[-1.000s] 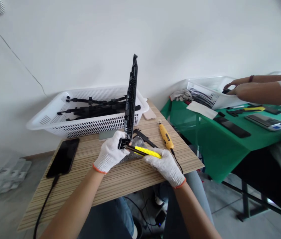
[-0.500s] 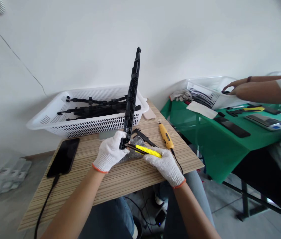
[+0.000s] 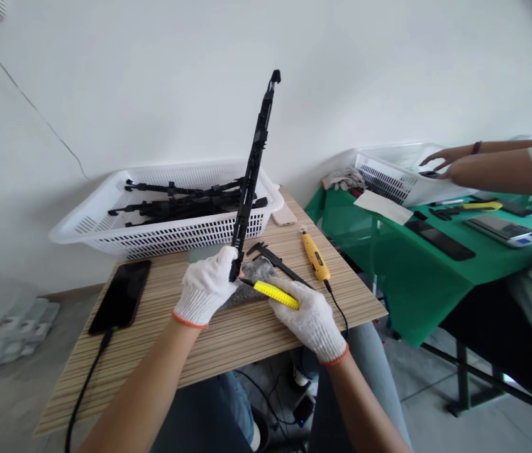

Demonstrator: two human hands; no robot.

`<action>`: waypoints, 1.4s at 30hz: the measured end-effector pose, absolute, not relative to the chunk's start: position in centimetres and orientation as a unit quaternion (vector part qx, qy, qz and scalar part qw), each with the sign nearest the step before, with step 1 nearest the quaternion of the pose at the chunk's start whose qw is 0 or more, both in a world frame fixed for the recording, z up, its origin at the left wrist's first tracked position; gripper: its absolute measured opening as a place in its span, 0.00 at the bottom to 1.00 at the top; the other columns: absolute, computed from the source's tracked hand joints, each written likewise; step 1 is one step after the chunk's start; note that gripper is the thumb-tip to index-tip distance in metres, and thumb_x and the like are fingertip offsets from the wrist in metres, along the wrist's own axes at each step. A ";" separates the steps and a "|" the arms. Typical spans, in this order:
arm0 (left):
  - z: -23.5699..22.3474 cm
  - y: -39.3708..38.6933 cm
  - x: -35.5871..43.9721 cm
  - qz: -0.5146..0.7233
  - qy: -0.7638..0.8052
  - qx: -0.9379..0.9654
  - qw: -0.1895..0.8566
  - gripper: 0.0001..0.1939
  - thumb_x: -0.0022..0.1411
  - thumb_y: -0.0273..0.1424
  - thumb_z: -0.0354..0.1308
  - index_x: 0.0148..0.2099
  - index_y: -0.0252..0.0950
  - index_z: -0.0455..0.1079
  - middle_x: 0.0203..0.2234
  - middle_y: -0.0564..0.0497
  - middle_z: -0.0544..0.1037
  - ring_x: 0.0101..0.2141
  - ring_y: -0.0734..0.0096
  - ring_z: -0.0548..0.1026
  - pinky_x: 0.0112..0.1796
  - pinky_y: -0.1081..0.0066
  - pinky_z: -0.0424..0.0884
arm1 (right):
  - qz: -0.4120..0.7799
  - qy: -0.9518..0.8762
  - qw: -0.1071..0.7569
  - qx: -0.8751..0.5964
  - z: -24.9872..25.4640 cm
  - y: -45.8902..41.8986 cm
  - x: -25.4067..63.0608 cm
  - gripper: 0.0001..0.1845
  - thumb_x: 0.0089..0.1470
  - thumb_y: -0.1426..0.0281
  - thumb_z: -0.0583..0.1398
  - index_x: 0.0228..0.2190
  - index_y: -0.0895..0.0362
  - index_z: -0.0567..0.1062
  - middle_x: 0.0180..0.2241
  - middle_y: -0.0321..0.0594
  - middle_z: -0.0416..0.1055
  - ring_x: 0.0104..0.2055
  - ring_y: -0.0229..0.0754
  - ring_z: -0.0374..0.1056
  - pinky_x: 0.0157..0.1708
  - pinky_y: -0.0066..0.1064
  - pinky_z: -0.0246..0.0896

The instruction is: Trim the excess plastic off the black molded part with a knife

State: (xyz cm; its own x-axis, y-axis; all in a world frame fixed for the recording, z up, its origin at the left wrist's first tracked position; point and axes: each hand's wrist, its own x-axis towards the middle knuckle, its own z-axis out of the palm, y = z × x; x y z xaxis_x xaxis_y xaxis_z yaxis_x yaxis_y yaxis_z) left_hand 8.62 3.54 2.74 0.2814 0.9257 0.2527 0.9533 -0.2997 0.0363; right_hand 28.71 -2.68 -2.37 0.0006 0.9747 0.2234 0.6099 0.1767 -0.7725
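My left hand (image 3: 209, 284), in a white knit glove with an orange cuff, is closed around the lower end of a long black plastic part (image 3: 253, 170). The part stands nearly upright, leaning a little right at the top. My right hand (image 3: 310, 318), gloved the same way, grips a yellow utility knife (image 3: 276, 294). Its dark tip points left and lies at the part's lower end; whether it touches cannot be made out. Beneath the hands a grey cloth (image 3: 259, 272) rests on the table, with a black caliper (image 3: 278, 259) just behind it.
A white basket (image 3: 176, 239) with several similar black parts stands at the back of the wooden table (image 3: 153, 358). A yellow corded rotary tool (image 3: 315, 257) lies right, a black phone (image 3: 122, 296) left. A co-worker's hand (image 3: 448, 157) reaches into another basket on the green table (image 3: 436, 283).
The black part has turned slightly about its length and its top has swung up and right. The knife has shifted slightly, its yellow body now at a steeper slant.
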 end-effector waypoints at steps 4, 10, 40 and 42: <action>2.9 3.4 8.7 -0.109 -0.589 -0.797 0.073 0.12 0.64 0.38 0.55 0.46 0.39 0.69 0.29 0.47 0.80 0.29 0.59 0.78 0.27 0.67 0.60 | 0.162 -0.709 0.343 -0.595 -2.5 -2.8 28.4 0.22 0.54 0.68 0.60 0.52 0.49 0.78 0.47 0.38 0.79 0.45 0.44 0.75 0.47 0.32 0.68; 3.0 3.5 8.5 -0.107 -0.605 -0.787 0.052 0.13 0.62 0.36 0.56 0.49 0.40 0.67 0.29 0.48 0.80 0.29 0.60 0.78 0.27 0.67 0.62 | 0.069 -0.709 0.205 -0.671 -2.1 -2.9 27.4 0.14 0.55 0.69 0.59 0.43 0.51 0.79 0.38 0.41 0.78 0.35 0.43 0.74 0.32 0.28 0.61; 2.1 4.2 8.9 -0.595 -0.372 -0.527 -0.480 0.22 0.54 0.51 0.61 0.33 0.40 0.59 0.14 0.61 0.68 0.15 0.73 0.70 0.18 0.73 0.68 | 0.336 -0.530 0.412 -0.661 -2.3 -2.2 28.2 0.16 0.50 0.53 0.61 0.31 0.54 0.75 0.26 0.34 0.72 0.29 0.39 0.66 0.30 0.29 0.58; 1.9 4.1 9.1 -0.573 -0.383 -0.532 -0.492 0.20 0.54 0.47 0.62 0.35 0.40 0.60 0.16 0.60 0.69 0.17 0.73 0.71 0.20 0.73 0.69 | 0.417 -0.489 0.478 -0.599 -2.4 -1.6 27.9 0.18 0.48 0.52 0.61 0.31 0.55 0.73 0.23 0.33 0.68 0.25 0.37 0.63 0.26 0.28 0.58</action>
